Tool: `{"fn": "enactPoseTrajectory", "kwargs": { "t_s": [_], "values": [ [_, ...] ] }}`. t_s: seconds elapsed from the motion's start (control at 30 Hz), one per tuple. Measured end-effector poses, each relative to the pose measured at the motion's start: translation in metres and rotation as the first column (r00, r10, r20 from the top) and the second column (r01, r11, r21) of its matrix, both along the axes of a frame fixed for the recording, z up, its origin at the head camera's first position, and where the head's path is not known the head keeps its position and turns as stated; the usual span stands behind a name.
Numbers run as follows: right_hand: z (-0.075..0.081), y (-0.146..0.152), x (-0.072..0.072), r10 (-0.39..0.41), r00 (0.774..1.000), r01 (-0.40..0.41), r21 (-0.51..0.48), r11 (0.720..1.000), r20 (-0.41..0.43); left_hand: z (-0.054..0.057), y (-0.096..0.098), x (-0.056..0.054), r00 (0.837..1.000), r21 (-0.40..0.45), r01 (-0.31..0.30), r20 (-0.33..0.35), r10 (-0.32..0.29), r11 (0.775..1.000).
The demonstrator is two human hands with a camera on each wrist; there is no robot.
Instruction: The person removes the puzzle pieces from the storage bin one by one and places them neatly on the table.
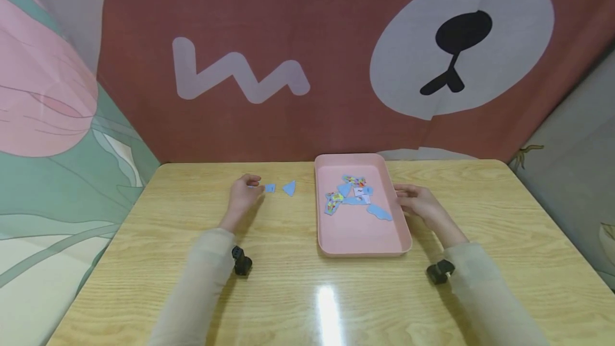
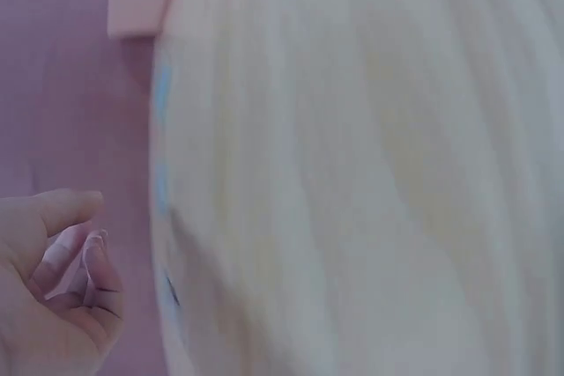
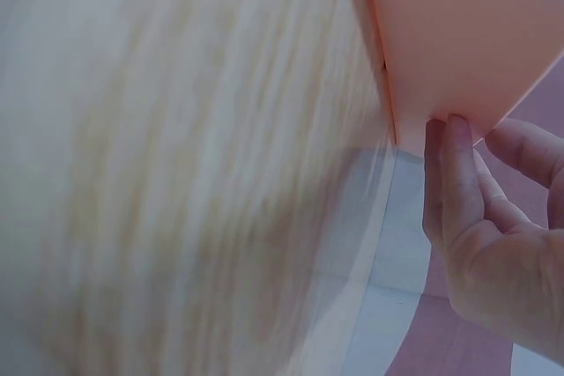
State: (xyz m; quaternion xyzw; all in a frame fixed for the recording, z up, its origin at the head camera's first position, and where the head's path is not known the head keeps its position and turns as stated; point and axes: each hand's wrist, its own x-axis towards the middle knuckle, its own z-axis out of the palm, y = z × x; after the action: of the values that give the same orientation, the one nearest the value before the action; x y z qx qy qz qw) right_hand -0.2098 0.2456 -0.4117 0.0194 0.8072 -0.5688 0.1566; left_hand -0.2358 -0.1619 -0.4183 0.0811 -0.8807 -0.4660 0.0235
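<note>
Over the table (image 1: 278,282), parted left fingers (image 2: 102,272) curve near blue pieces (image 1: 290,189); right fingers (image 3: 461,173) (nearly straight) touch a pink tray (image 1: 362,236).

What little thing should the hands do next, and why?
I'd probably have the left hand pick the wavy blue piece from the pink tray. The left hand looks empty, near blue pieces already lying on the table. Nothing covers the wavy one, and the right hand touches the tray's side, so it could steady it.
</note>
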Motion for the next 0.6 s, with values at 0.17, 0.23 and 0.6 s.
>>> {"fn": "enactPoseTrajectory", "kwargs": {
  "t_s": [0.17,0.23,0.6],
  "values": [
    [0.001,0.001,0.000,0.003,1.000,-0.003,0.002,1.000,0.005,0.012,0.030,0.002,0.995,0.040,0.093,-0.028,-0.092,0.995],
    [0.001,0.001,0.000,0.005,1.000,-0.005,-0.001,1.000,0.008,0.016,0.043,0.004,0.990,0.058,0.134,-0.044,-0.132,0.989],
    [0.001,0.000,0.000,0.004,1.000,-0.004,-0.013,1.000,0.005,0.026,0.122,0.010,0.943,0.070,0.320,-0.125,-0.310,0.945]
  ]
}}
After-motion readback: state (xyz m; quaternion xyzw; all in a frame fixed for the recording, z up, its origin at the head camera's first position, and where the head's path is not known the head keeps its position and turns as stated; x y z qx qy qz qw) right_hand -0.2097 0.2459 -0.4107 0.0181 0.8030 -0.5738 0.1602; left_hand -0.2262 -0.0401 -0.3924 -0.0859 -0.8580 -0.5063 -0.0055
